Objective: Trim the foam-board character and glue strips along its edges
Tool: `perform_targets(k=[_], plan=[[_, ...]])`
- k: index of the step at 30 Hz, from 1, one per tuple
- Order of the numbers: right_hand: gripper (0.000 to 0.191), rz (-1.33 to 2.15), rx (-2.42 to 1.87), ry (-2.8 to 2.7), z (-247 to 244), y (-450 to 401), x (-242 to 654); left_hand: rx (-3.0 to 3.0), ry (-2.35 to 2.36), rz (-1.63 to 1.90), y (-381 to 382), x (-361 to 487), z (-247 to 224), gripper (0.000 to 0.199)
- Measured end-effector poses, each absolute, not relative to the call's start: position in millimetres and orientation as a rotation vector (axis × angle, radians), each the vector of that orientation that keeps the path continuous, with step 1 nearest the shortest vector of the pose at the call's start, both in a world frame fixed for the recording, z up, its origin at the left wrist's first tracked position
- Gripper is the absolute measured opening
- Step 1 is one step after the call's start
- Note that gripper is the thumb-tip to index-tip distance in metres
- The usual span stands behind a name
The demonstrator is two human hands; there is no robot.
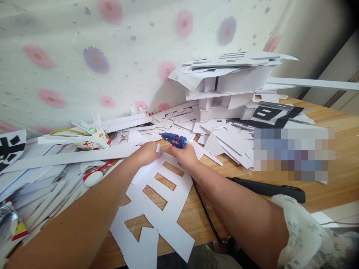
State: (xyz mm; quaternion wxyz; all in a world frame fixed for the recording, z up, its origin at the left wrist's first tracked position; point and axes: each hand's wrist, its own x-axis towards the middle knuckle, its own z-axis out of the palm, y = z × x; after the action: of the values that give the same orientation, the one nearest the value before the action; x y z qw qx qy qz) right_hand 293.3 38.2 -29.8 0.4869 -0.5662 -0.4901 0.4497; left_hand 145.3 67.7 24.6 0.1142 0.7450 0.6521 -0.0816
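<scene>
My right hand (185, 154) is closed around a blue hot glue gun (174, 139), its nozzle pointing left and a glue stick at its rear. My left hand (150, 153) is closed just left of the nozzle, at the far end of the cut-out board. A small white foam board piece (159, 148) shows at its fingertips; the rest of that piece is mostly hidden by the hand. Below both hands lies a large white cut-out board (168, 203) with several rectangular openings and a notched near end.
White scraps (42, 201) crowd the left side, with a paper cup (98, 141) among them. A layered white model (224, 87) stands at the back. A black cord (206, 209) runs near my right forearm, beside a long black tool (269, 189). A blurred patch covers the right.
</scene>
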Motion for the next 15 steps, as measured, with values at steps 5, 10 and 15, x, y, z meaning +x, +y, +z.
perform_targets(k=[5, 10, 15], plan=[[0.03, 1.095, -1.39, -1.203, -29.4, 38.0, 293.9, 2.203, 1.902, -0.237, 67.1, 146.5, 26.6, 0.025], [0.028, 1.109, -1.378, -1.158, -34.9, 41.1, 292.4, 2.223, 1.874, -0.243, 68.0, 147.5, 24.6, 0.025], [0.027, 1.119, -1.372, -1.129, -38.5, 37.8, 292.0, 2.19, 1.795, -0.192, 63.4, 143.6, 34.1, 0.034]])
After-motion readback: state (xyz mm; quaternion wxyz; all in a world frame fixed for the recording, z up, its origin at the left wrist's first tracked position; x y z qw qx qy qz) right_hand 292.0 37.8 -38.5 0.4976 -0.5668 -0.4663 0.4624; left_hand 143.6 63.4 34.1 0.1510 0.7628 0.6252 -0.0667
